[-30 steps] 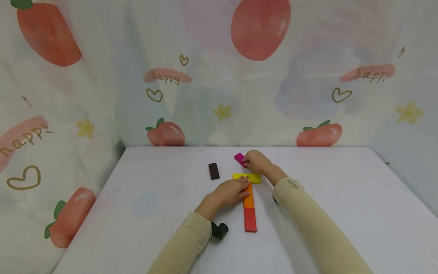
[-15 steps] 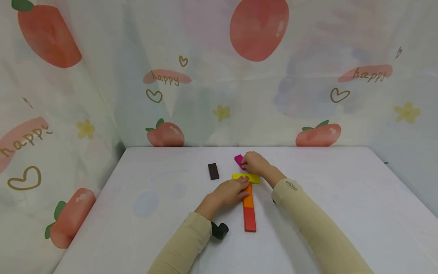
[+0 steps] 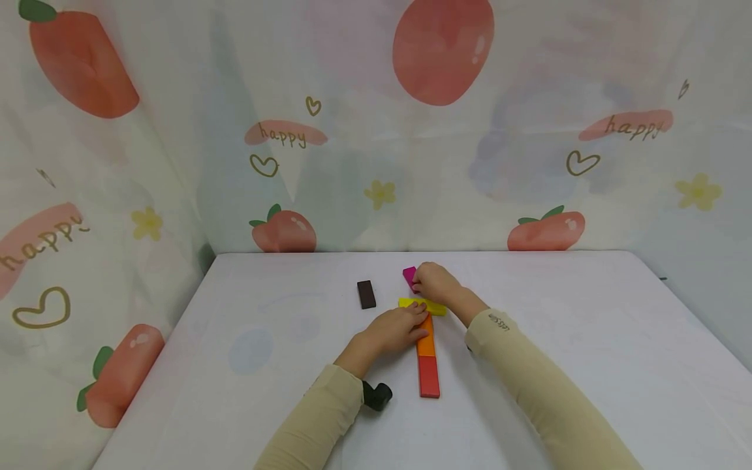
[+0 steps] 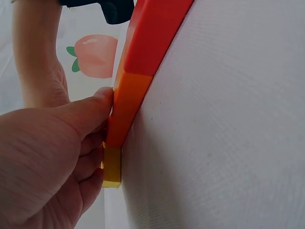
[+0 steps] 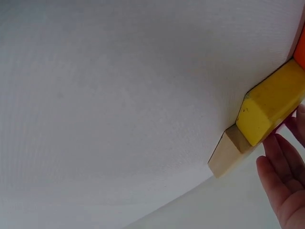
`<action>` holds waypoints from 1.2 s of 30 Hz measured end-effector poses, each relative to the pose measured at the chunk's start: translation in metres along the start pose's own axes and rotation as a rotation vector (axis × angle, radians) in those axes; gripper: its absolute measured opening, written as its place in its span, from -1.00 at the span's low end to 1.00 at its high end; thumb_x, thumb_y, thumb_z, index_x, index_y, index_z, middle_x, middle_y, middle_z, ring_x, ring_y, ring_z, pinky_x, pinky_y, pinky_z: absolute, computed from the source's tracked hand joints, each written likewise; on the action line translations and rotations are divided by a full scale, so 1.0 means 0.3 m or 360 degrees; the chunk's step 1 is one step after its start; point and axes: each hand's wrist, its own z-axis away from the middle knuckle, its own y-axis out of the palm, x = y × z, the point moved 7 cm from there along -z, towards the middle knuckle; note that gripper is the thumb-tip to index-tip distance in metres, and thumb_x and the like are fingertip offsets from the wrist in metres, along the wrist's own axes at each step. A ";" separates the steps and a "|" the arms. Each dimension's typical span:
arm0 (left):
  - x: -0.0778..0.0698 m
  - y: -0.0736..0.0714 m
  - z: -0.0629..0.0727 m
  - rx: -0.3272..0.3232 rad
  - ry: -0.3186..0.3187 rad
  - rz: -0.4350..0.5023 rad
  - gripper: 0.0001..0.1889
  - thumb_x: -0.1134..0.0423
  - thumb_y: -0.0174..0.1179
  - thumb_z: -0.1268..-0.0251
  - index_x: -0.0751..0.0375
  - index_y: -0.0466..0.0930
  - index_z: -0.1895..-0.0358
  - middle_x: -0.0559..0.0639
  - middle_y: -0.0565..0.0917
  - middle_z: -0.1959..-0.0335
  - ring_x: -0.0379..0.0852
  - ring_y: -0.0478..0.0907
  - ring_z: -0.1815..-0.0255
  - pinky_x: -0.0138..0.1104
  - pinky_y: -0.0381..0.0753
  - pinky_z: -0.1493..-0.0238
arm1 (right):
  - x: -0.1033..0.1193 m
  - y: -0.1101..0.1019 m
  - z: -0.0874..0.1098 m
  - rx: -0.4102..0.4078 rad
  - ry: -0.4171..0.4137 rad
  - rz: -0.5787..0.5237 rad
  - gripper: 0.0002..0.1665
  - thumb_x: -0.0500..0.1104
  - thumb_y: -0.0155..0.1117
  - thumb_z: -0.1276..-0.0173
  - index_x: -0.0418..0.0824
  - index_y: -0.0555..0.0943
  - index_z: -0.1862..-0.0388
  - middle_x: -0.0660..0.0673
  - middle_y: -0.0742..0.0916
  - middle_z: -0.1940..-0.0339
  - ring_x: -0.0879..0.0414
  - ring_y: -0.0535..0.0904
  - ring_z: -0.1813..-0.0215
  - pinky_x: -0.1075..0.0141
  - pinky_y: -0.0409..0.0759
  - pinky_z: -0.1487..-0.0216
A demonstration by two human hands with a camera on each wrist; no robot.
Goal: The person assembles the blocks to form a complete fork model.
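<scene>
"Where's our magenta block (image 3: 408,277)?"

"Eleven o'clock from the yellow block (image 3: 437,308) — our right hand (image 3: 437,284) seems to pinch it."

"Our risk?"

"Our left hand (image 3: 392,329) rests, fingers slightly spread, on the yellow block; a hard bump could skew it."

Magenta blk (image 3: 408,277) slid slightly twd yellow blk (image 3: 437,308), R fingers (image 3: 419,279) moved w/ it

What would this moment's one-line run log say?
left hand: touching yellow block, orange block; right hand: touching magenta block; red block: against orange block; dark brown block: untouched
</scene>
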 end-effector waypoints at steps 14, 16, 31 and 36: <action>0.005 -0.001 -0.001 -0.0015 0.0013 -0.0004 -0.50 0.08 0.01 -0.38 0.24 0.31 -0.30 0.04 0.32 -0.31 -0.16 0.19 -0.33 -0.38 0.19 -0.26 | 0.018 -0.004 0.001 -0.0002 0.0045 0.0003 -0.87 -0.26 0.30 -0.21 -0.34 0.66 0.44 -0.13 0.60 0.49 0.01 0.46 0.37 0.20 0.56 0.11; 0.005 -0.001 0.000 -0.0018 0.0012 -0.0002 -0.50 0.08 0.01 -0.38 0.24 0.32 -0.30 0.04 0.32 -0.30 -0.16 0.19 -0.33 -0.38 0.19 -0.27 | 0.009 -0.004 -0.004 0.0018 0.0047 -0.0012 -0.85 -0.24 0.29 -0.22 -0.32 0.64 0.46 -0.12 0.59 0.51 0.01 0.45 0.38 0.22 0.55 0.15; 0.008 -0.002 0.002 0.0000 0.0011 0.0022 -0.50 0.07 0.00 -0.38 0.22 0.32 -0.30 0.02 0.32 -0.31 -0.14 0.15 -0.35 -0.35 0.15 -0.29 | -0.083 -0.014 -0.058 0.0158 0.0038 -0.0388 -0.51 -0.21 0.30 -0.22 -0.40 0.51 -0.11 -0.31 0.59 -0.06 -0.18 0.43 -0.14 0.01 0.36 -0.18; 0.010 0.002 0.000 0.0005 0.0004 0.0012 -0.50 0.07 0.00 -0.38 0.21 0.32 -0.30 0.01 0.31 -0.31 -0.15 0.14 -0.35 -0.36 0.14 -0.29 | -0.089 0.003 -0.064 0.0201 0.0076 -0.0394 -0.49 -0.21 0.32 -0.20 -0.35 0.52 -0.12 -0.27 0.58 -0.07 -0.15 0.41 -0.14 0.01 0.32 -0.21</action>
